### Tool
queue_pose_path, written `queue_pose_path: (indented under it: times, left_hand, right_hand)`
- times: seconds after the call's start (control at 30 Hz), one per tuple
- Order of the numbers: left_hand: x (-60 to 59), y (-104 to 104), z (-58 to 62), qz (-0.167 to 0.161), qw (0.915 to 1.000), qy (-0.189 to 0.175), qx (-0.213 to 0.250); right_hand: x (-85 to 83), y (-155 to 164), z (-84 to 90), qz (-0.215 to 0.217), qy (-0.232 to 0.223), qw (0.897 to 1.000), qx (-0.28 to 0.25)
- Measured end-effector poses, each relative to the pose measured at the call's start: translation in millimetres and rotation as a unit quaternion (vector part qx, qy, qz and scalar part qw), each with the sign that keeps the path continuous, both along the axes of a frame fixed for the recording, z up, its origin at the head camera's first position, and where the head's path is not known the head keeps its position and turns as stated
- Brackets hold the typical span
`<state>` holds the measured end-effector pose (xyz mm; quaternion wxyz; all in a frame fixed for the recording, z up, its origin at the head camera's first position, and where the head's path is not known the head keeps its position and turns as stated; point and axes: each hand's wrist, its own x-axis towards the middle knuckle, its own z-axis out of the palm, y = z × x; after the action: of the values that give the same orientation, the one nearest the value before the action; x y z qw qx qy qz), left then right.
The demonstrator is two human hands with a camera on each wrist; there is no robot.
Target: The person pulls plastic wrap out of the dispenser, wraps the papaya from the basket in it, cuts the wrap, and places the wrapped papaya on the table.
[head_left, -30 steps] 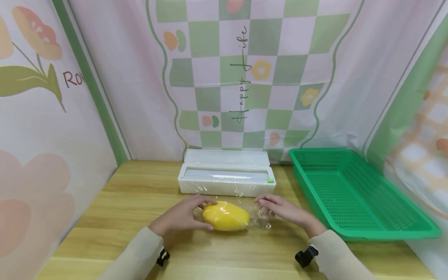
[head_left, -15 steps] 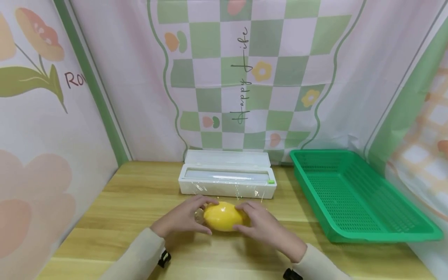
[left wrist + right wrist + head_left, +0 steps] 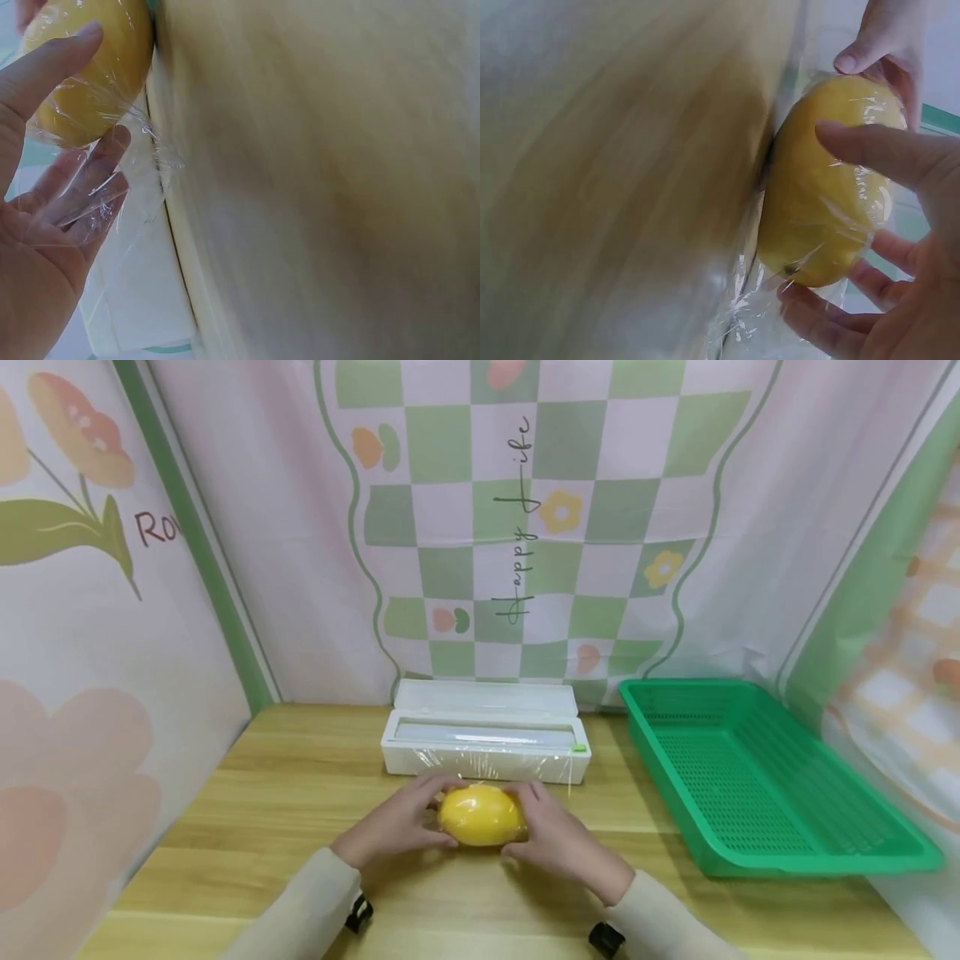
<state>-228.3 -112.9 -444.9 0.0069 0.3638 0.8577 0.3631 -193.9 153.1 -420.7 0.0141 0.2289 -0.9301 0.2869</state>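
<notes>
A yellow mango (image 3: 482, 815) wrapped in clear cling film lies sideways between my two hands, just in front of a white cling film box. My left hand (image 3: 403, 823) grips its left end, with thumb on the near side and fingers on the far side. On the opposite end, my right hand (image 3: 553, 835) holds it the same way. In the left wrist view, loose cling film (image 3: 97, 202) crumples over the left fingers and palm. More crinkled film (image 3: 742, 315) hangs by the mango's dark-spotted end in the right wrist view.
The cling film box (image 3: 486, 763) stands behind the mango, its lid (image 3: 486, 697) raised and a green cutter slider (image 3: 579, 747) at its right end. A green plastic basket (image 3: 765, 793) sits at the right of the wooden table (image 3: 285, 793). Patterned curtains hang around.
My right hand has moved left from the loose film onto the mango's right end. The left hand has stayed at the left end, and the mango has shifted slightly away from me.
</notes>
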Motion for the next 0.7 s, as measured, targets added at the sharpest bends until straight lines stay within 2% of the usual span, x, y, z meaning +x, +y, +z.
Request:
queue_pose_path:
  times: [0.23, 0.4, 0.6, 0.7]
  left_hand:
    - [-1.6, -1.9, 2.0, -0.014, 0.9997, -0.016, 0.008]
    - [-5.6, -3.0, 2.6, -0.018, 0.9993, -0.028, 0.018]
    - [-13.0, -3.7, 2.8, -0.009, 0.9952, -0.092, 0.030]
    - [-17.6, -4.0, 4.8, -0.002, 0.9940, -0.107, 0.020]
  right_hand:
    - [-4.3, 3.2, -4.8, -0.013, 0.013, 1.000, -0.007]
    - [-12.0, 8.1, -7.8, -0.005, 0.007, 1.000, -0.024]
    - [-26.6, 12.6, -11.2, -0.007, -0.028, 0.998, -0.057]
    - [-30.3, 13.0, -10.9, -0.013, -0.028, 0.998, -0.056]
